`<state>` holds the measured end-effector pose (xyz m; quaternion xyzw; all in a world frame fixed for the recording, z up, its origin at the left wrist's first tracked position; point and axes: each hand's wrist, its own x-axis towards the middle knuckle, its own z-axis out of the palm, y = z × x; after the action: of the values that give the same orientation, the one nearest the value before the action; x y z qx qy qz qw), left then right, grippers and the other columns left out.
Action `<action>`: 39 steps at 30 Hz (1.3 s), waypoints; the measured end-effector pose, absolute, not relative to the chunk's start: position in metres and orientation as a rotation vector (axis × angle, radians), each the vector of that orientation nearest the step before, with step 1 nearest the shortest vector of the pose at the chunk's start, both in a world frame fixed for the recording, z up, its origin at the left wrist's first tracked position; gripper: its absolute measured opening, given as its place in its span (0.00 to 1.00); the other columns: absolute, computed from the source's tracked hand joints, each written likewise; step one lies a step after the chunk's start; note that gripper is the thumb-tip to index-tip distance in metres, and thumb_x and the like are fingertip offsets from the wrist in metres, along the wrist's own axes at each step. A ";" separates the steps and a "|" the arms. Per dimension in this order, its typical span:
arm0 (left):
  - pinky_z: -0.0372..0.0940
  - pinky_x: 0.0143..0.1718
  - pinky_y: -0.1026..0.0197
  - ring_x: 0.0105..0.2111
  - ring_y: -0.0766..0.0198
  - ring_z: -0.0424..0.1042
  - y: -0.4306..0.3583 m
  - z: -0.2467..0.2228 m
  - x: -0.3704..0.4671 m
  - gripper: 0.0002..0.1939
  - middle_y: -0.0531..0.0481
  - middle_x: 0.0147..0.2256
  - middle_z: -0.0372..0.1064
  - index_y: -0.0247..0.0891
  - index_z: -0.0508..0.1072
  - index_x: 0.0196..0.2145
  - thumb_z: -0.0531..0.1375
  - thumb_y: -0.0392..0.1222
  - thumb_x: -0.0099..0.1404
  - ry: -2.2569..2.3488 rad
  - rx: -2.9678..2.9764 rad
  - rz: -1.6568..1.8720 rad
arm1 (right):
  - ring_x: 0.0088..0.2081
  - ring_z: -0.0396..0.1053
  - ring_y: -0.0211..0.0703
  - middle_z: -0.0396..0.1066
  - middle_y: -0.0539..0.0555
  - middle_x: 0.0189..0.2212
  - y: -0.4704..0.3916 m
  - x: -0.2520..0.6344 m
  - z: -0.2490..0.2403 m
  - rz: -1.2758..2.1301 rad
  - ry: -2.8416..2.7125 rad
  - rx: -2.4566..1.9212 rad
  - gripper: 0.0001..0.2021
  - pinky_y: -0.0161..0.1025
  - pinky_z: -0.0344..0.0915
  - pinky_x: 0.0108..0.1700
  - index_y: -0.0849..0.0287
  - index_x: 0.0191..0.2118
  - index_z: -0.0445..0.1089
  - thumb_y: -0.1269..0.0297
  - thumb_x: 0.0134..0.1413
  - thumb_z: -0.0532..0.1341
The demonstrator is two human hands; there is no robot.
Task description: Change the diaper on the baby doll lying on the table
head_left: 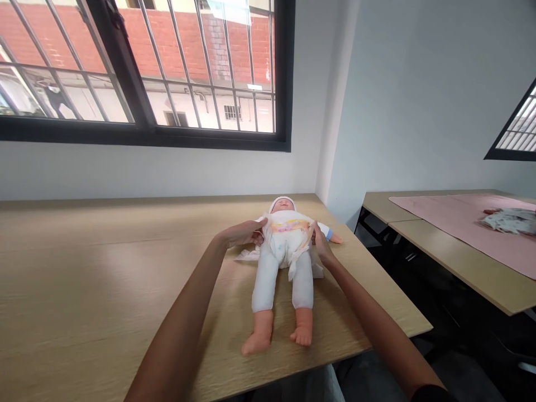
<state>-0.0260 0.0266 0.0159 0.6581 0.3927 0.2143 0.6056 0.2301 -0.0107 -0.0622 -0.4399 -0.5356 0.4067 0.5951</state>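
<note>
A baby doll (263,285) lies on its back on the wooden table, its feet toward me and its capped head at the far end. Around its hips sits a white diaper (288,240) with a yellow and pink band across the front. My left hand (247,231) grips the diaper's side at the doll's waist, thumb on top and fingers curled below. On the opposite side, my right hand (319,240) pinches the other edge of the diaper near the waist. White material spreads out under the doll on both sides.
The wooden table (104,290) stands against the wall below a barred window (201,67); its right edge is close to the doll. Across a gap at right, another table bears a pink cloth (452,218) and a bunched patterned cloth (511,220).
</note>
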 end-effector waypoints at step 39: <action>0.65 0.34 0.60 0.34 0.59 0.72 -0.010 0.077 -0.030 0.16 0.49 0.33 0.72 0.38 0.69 0.31 0.63 0.53 0.53 1.301 2.120 1.090 | 0.46 0.71 0.50 0.77 0.54 0.40 -0.015 0.229 -0.061 1.122 -1.057 -0.948 0.18 0.44 0.63 0.52 0.61 0.38 0.75 0.53 0.43 0.66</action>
<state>-0.0300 -0.0097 0.0768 0.7630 0.4682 0.3923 0.2115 0.2292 -0.0148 -0.0608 -0.4119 -0.4594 0.4875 0.6178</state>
